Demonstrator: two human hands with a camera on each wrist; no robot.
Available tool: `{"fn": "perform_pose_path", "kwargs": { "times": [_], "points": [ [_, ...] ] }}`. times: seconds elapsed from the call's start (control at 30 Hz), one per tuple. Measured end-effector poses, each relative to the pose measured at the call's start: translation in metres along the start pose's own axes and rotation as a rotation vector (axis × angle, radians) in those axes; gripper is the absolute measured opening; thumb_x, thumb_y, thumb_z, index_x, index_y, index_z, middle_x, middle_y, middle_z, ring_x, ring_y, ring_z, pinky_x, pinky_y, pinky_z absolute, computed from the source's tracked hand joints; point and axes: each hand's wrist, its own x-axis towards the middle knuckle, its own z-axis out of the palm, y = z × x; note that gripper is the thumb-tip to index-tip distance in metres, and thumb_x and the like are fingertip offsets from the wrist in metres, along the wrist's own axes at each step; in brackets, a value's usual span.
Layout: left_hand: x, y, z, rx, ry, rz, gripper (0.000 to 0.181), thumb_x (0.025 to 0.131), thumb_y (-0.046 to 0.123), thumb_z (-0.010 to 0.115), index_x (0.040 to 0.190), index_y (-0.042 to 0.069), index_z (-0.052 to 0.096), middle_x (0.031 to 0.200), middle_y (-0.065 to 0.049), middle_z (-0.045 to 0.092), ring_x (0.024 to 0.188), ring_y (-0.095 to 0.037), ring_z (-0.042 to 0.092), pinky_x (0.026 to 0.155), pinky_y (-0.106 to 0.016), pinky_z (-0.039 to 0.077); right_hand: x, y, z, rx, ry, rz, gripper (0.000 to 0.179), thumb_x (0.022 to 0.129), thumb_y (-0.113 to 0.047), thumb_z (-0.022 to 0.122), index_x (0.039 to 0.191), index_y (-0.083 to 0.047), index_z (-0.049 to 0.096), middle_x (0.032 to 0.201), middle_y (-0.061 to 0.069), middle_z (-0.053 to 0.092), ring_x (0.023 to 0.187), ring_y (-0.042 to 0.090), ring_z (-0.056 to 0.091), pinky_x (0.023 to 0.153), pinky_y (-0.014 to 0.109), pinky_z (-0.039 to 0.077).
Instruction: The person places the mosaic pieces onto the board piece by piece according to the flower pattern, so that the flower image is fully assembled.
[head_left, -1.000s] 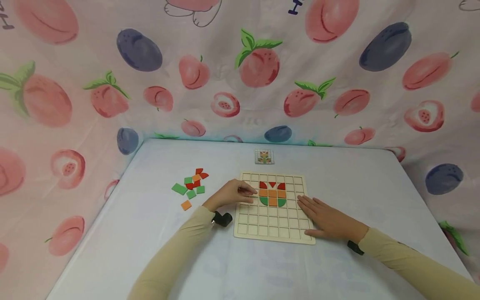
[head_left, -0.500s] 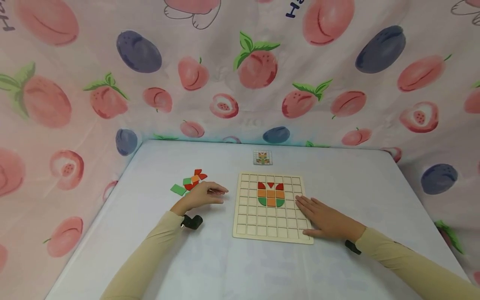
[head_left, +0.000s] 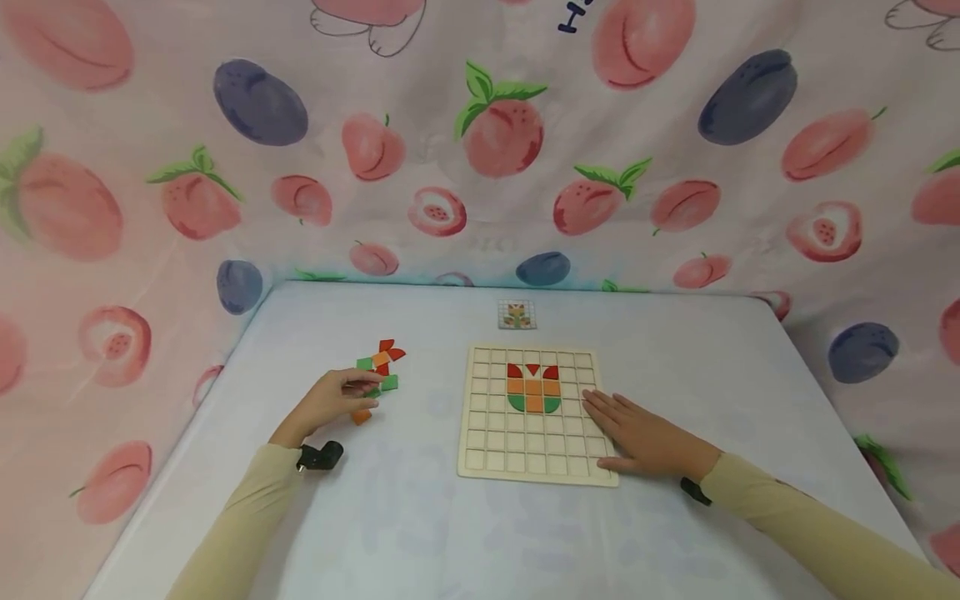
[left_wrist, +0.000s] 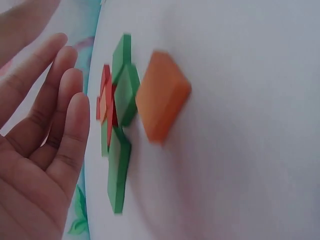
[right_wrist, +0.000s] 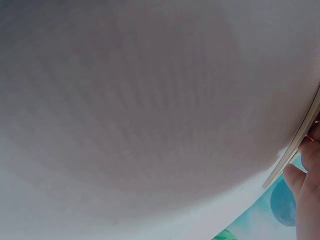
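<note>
My left hand (head_left: 333, 402) hovers over a loose group of flat coloured tiles, its fingers relaxed and holding nothing. Past it show a red tile (head_left: 396, 355), a green square tile (head_left: 389, 382) and an orange tile (head_left: 362, 416); the hand hides part of the group. In the left wrist view the orange tile (left_wrist: 162, 95) lies nearest, with green tiles (left_wrist: 120, 170) behind. My right hand (head_left: 652, 435) rests flat, fingers straight, on the right edge of a wooden grid board (head_left: 487, 442). Red, orange and green tiles (head_left: 533, 387) form a tulip-like shape in its upper cells.
Behind the board lies a small pattern card (head_left: 517, 315) with a flower on a grid. A white cloth (head_left: 480, 533) covers the table. Fruit-print fabric (head_left: 450, 125) hangs at the back and sides.
My left hand has moved left from above the board's left edge to the loose tiles. My right hand stays on the board, and the tulip shape is the same.
</note>
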Motion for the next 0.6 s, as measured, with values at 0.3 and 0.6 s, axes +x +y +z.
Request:
{"fn": "perform_pose_path", "kwargs": {
  "times": [0.3, 0.6],
  "points": [
    [-0.002, -0.014, -0.004, 0.084, 0.079, -0.018, 0.04, 0.079, 0.015, 0.076, 0.117, 0.006, 0.066, 0.115, -0.014, 0.064, 0.103, -0.026, 0.058, 0.09, -0.032, 0.05, 0.002, -0.003, -0.005, -0.023, -0.028, 0.008, 0.089, 0.088, -0.066, 0.043, 0.148, -0.003, 0.024, 0.156, 0.011, 0.022, 0.144, 0.027, 0.023, 0.112, 0.048, 0.027],
    [0.009, -0.017, 0.002, 0.2, 0.108, -0.1, 0.041, 0.076, 0.017, 0.078, 0.115, 0.006, 0.066, 0.108, -0.012, 0.063, 0.098, -0.024, 0.057, 0.088, -0.038, 0.05, 0.002, -0.001, -0.003, -0.04, -0.01, -0.005, 0.088, 0.088, -0.066, 0.041, 0.148, -0.003, 0.025, 0.156, 0.011, 0.023, 0.143, 0.028, 0.025, 0.112, 0.047, 0.028]
  ]
}}
